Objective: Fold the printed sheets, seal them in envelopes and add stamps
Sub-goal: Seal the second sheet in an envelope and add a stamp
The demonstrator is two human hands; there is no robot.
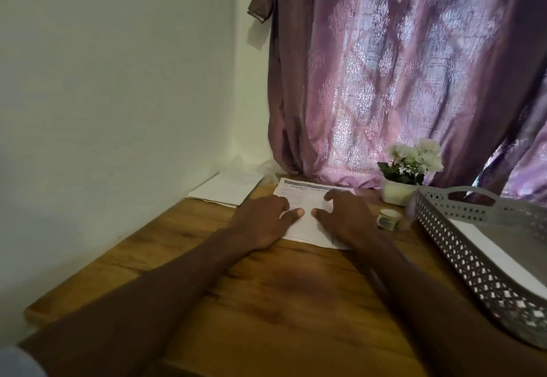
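A printed sheet (307, 196) with a grey header lies on the wooden table (266, 293) near the curtain. My left hand (263, 216) rests on its left part, thumb stretched toward the middle. My right hand (346, 213) lies on its right part, fingers bent onto the paper, thumb pointing left. The two thumbs almost meet over the sheet. A small roll of stamps or stickers (389, 219) stands just right of the sheet. A stack of white paper (228, 188) lies at the far left corner by the wall.
A grey perforated tray (461, 246) with white paper or envelopes inside takes up the right side. A small pot of white flowers (405, 169) stands behind the roll. A purple curtain (399, 80) hangs at the back; a white wall bounds the left.
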